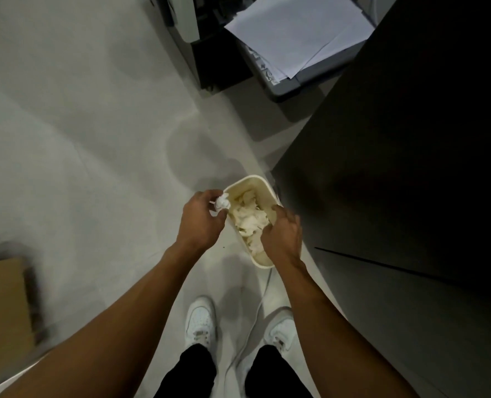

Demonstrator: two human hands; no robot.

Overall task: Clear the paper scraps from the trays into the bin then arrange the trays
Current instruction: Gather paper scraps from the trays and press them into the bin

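View from a person's head, looking straight down at a pale floor (80,124). Just below the centre, at about 5 o'clock, a cream bin (248,178) stands on the floor, touching the foot of a black cabinet (396,139) that fills the 3 o'clock side. The bin is heaped with crumpled paper scraps (250,219).

Both bare arms reach in from 6 o'clock. The left hand (201,222) is at the bin's near-left rim, its fingers curled round a small white paper ball (222,203) that sits right at the rim and is not yet dropped in. The right hand (283,234) is over the bin's right side with its fingers bent down toward the scraps; it hides them, so I cannot tell whether it grips paper, presses the heap or has let go.

At 1 o'clock stands a grey printer (284,87) with loose white sheets (296,33) fanned on top. No tray shows clearly, so their state cannot be judged. At 8 o'clock is a blurred cardboard box (2,305). At 6 o'clock are two white shoes (201,320) with a thin white cable (255,317) between them.

Progress, as a judgement: the clearing looks well under way, since many scraps are in the bin, with one ball in hand to go. Arranging the trays appears still to be done.
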